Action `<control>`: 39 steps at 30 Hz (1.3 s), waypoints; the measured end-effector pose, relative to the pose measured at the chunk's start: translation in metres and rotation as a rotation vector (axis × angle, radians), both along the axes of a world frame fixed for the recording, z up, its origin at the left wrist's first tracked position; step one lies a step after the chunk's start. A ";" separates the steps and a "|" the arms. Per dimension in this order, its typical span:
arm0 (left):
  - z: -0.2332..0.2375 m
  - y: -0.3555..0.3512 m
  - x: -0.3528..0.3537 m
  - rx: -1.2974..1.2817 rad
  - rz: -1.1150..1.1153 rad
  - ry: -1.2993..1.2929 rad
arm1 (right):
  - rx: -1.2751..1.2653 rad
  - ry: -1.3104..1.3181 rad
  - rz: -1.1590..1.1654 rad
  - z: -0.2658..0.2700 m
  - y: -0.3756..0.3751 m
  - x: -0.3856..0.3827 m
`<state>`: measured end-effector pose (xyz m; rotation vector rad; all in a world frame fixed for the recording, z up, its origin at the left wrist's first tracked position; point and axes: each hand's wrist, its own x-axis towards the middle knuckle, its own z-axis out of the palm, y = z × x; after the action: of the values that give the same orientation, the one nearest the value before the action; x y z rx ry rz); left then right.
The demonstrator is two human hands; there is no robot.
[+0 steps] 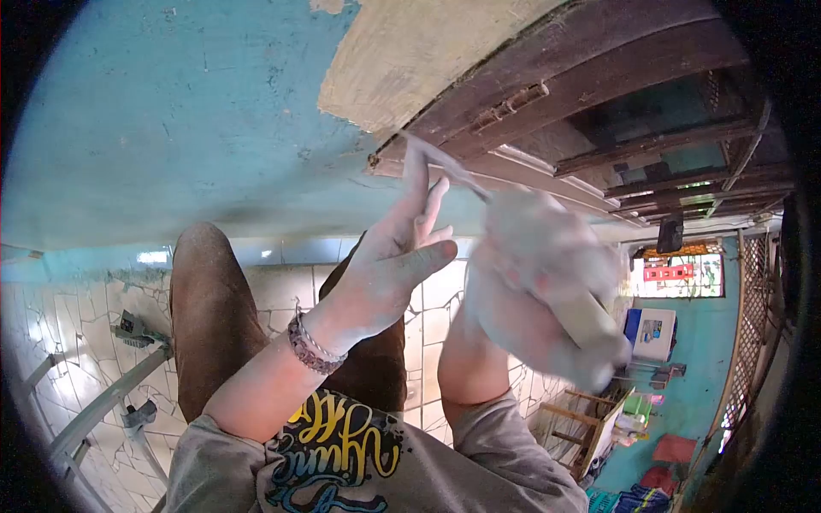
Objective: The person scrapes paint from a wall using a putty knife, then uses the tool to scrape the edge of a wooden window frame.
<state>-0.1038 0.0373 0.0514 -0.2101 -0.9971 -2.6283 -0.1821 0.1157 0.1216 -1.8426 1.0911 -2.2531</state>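
Note:
My right hand (534, 265), blurred by motion and coated in pale dust, is wrapped round the pale handle (586, 321) of a putty knife. Its thin blade (449, 164) shows nearly edge-on and points up and left, towards the bare patch. My left hand (389, 261), also dusty, has its fingers stretched out, the index fingertip right at the blade's front part. Behind both hands is the turquoise wall (188, 111), where a beige patch (410, 56) shows with the paint gone beside the wooden frame (505, 103).
A dark wooden window with panes (633, 128) fills the upper right. Metal ladder-like rails (107, 398) stand at lower left over the cracked-tile floor (428, 342). Further off at right are a wooden table (599, 436), a white box (654, 333) and a red chair (674, 449).

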 end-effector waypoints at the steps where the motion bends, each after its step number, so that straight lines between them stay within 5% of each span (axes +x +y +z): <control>1: -0.004 0.003 -0.002 0.024 -0.003 0.011 | 0.006 -0.011 -0.009 -0.006 -0.001 -0.004; 22: -0.011 0.009 -0.009 0.044 -0.003 -0.020 | -0.036 -0.115 0.226 0.002 0.004 -0.031; 32: -0.021 0.009 -0.015 0.081 -0.016 0.007 | 0.094 -0.226 0.085 -0.012 -0.008 -0.023; 39: -0.014 0.009 -0.008 0.125 -0.057 0.004 | 0.045 -0.008 0.020 -0.021 -0.003 -0.005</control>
<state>-0.1120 0.0461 0.0369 -0.2164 -0.8332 -2.7293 -0.1875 0.1127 0.1004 -1.8183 1.1078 -2.2037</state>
